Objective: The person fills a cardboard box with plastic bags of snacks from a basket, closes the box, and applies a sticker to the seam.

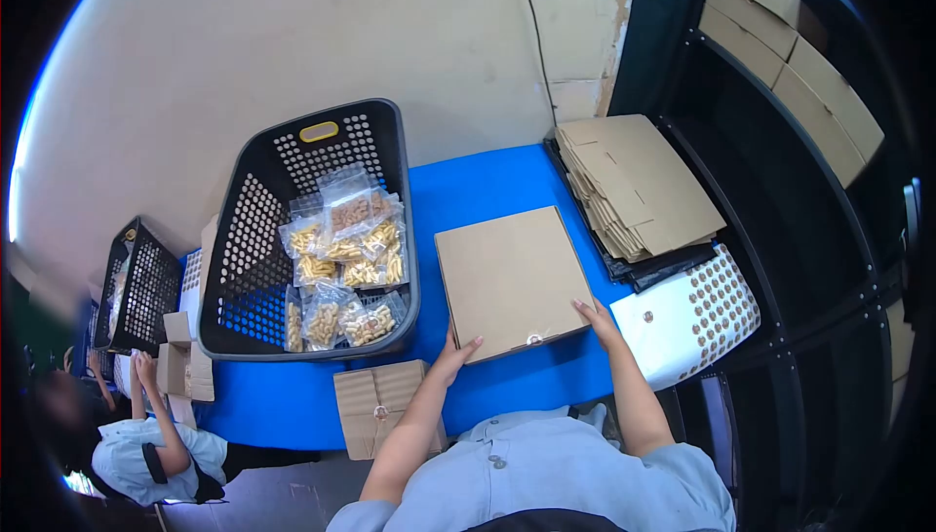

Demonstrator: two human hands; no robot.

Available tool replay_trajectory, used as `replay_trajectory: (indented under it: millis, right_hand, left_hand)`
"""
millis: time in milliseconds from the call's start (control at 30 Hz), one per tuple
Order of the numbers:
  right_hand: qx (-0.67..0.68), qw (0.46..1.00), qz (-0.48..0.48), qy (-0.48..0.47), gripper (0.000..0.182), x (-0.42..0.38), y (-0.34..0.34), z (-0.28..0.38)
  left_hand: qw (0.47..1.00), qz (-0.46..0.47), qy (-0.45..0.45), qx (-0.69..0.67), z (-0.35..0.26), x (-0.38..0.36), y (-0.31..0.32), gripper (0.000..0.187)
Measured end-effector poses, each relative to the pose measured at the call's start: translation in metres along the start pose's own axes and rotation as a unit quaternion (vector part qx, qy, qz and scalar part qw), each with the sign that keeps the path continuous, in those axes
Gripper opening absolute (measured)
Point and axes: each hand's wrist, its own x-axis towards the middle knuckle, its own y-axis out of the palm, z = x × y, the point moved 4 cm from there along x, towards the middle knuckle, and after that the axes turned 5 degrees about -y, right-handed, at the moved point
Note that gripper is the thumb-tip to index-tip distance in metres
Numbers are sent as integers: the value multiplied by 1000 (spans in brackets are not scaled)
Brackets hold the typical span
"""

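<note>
A closed, flat cardboard box [515, 278] lies on the blue-covered table in front of me. A small round sticker [533, 340] sits at the middle of its near edge. My left hand [454, 356] grips the near left corner, thumb on the lid and the other fingers mostly hidden along the side. At the near right corner, my right hand [597, 322] holds the box the same way. Left of my left arm is a smaller cardboard box [378, 407], also with a round sticker.
A black basket [413, 239] holds several clear bags of snack-like pieces. Flattened cardboard boxes [648, 181] are stacked right of my box, beside a sticker sheet [682, 327]. Black shelves [780, 269] with boxes stand right. At left, another person [161, 449] handles an open box [185, 366].
</note>
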Motion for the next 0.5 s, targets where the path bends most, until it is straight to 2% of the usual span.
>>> replay_trajectory:
  millis: [67, 100, 167, 233, 300, 367, 400, 433, 500]
  right_hand:
    - [9, 1000, -4, 8, 77, -16, -2, -1]
    - [2, 1000, -1, 9, 78, -27, -1, 0]
    - [-7, 1000, 0, 4, 80, -37, -3, -1]
    - [-80, 994, -39, -65, 82, -50, -9, -7]
    - [-121, 990, -44, -57, 84, -60, -18, -12]
    - [-76, 996, 31, -29, 87, -71, -19, -19]
    - [-90, 995, 45, -16, 84, -74, -25, -29]
    - [-91, 995, 44, -20, 84, -82, -24, -22]
    - [82, 990, 18, 114, 77, -106, -30, -18]
  left_hand:
    - [996, 38, -19, -82, 1, -4, 4, 95]
    - [995, 44, -24, -81, 10, -3, 3, 95]
    - [999, 21, 41, 17, 27, 4, -1, 84]
    - [999, 34, 24, 13, 29, -12, 5, 79]
    - [999, 45, 5, 10, 30, -26, 10, 74]
    - [999, 36, -25, 23, 36, -37, 13, 79]
    - [995, 19, -51, 84, 42, -40, 13, 79]
    - [986, -5, -18, 164, 43, -44, 16, 80]
    - [978, 3, -9, 210, 48, -55, 21, 80]
